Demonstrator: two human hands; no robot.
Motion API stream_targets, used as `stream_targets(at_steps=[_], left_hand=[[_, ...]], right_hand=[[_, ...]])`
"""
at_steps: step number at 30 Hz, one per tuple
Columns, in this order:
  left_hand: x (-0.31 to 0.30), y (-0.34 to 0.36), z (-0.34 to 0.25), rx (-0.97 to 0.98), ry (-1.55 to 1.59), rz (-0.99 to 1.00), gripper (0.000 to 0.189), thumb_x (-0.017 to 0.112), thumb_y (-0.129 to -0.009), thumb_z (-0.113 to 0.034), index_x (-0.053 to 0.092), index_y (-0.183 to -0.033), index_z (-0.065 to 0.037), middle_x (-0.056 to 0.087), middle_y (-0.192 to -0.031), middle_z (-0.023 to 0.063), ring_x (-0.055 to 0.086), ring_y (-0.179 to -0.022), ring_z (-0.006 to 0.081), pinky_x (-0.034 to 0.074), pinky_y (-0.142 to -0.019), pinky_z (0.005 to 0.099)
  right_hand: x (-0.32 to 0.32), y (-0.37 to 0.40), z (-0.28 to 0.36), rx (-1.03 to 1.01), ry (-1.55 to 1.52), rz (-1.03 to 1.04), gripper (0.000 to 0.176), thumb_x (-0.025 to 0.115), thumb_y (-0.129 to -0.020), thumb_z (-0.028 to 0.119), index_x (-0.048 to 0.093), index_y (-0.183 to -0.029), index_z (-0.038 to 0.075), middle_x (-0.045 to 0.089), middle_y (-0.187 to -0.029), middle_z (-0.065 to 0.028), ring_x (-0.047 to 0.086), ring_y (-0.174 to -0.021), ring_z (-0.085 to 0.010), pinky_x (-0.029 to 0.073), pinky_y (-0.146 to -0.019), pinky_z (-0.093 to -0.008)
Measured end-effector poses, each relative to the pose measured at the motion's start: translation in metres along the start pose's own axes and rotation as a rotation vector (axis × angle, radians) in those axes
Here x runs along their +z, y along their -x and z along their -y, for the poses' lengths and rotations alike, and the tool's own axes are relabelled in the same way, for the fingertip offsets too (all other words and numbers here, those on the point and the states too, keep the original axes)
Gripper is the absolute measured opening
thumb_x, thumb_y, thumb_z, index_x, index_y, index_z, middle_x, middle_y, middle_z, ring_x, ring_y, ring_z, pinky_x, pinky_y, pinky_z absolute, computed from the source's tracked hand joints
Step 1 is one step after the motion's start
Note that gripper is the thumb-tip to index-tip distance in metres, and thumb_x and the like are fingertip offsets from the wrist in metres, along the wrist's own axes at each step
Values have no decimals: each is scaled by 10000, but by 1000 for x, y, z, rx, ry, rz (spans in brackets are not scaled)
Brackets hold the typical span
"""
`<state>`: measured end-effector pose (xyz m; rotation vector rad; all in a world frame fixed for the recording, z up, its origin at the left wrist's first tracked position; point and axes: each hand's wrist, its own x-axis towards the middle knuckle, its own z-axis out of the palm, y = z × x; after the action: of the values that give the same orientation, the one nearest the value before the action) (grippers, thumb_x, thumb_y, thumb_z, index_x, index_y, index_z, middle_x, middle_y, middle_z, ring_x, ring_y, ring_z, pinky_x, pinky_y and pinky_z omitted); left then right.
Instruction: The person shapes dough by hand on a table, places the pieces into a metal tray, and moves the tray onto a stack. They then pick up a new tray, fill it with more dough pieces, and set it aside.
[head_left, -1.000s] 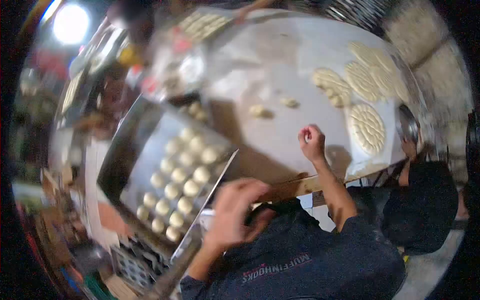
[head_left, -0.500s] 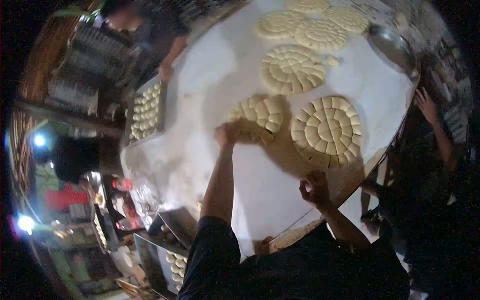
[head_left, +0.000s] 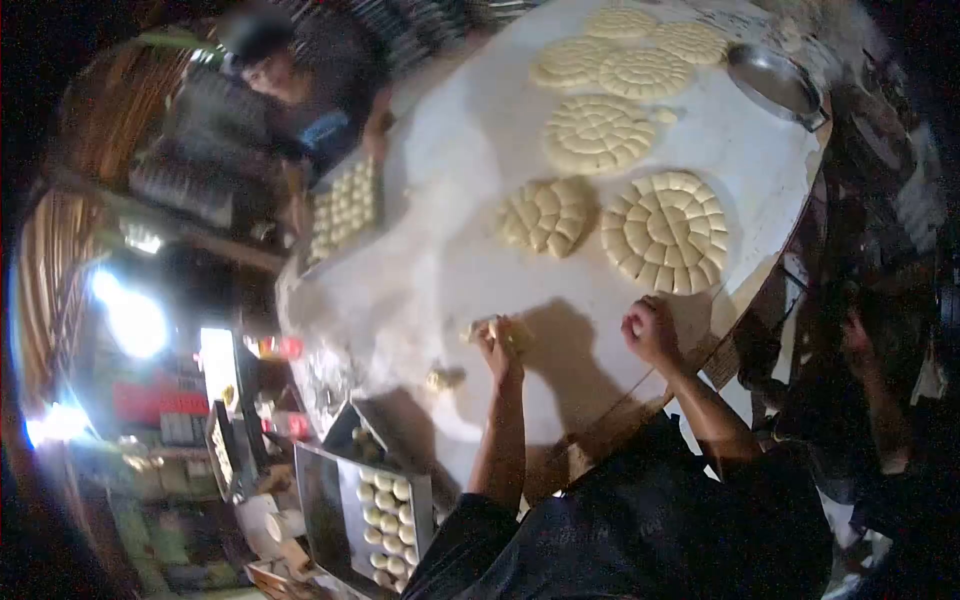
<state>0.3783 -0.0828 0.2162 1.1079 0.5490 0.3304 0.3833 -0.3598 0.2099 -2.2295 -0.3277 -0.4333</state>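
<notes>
My left hand [head_left: 497,348] is closed around pale dough pieces [head_left: 517,334] low over the floured table [head_left: 480,400]. A small lump of dough [head_left: 441,380] lies to its left. My right hand [head_left: 652,332] is curled up near the table's front edge, and what its fingers hold, if anything, is hidden. Just beyond it lies a flat dough round [head_left: 666,232] cut into rings of small pieces. To the left of that sits a partial cut round [head_left: 546,217], its near left side gone.
More cut dough rounds [head_left: 600,133] lie farther back, near a metal pan [head_left: 775,85]. A tray of dough balls [head_left: 345,208] is beside another person [head_left: 320,110] at far left. Another tray of dough balls [head_left: 388,520] stands at lower left. A person's arm [head_left: 870,370] shows at right.
My left hand has come away from the partial round toward me, with dough pieces in its fingers. That round is smaller. The person at far left has shifted beside the tray, and the view has turned.
</notes>
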Motion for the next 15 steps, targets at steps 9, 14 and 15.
stream_targets(at_steps=[9,14,15], left_hand=[[-121,149,8,-80,225,336,351,613,-936,-163,499,-1250,-53,556,-1230,102,550,-1124,198,491,-876,326],[-162,232,-89,658,-913,0,468,730,-782,-48,540,-1209,-34,598,-1126,116,599,-1031,295,478,-929,391],[-185,259,-121,744,-956,-79,486,773,-680,-47,601,-1135,-57,609,-1112,106,578,-1059,331,449,-938,428]], right_hand=[[133,129,137,-40,-542,152,241,630,-899,218,520,-847,9,516,-765,-93,518,-720,-184,442,-670,-349],[165,142,104,38,-425,67,377,708,-842,233,484,-1058,18,545,-952,-102,533,-878,-214,464,-779,-346],[129,123,122,-13,-544,266,372,691,-848,192,492,-1110,18,546,-1009,-100,542,-924,-216,473,-785,-352]])
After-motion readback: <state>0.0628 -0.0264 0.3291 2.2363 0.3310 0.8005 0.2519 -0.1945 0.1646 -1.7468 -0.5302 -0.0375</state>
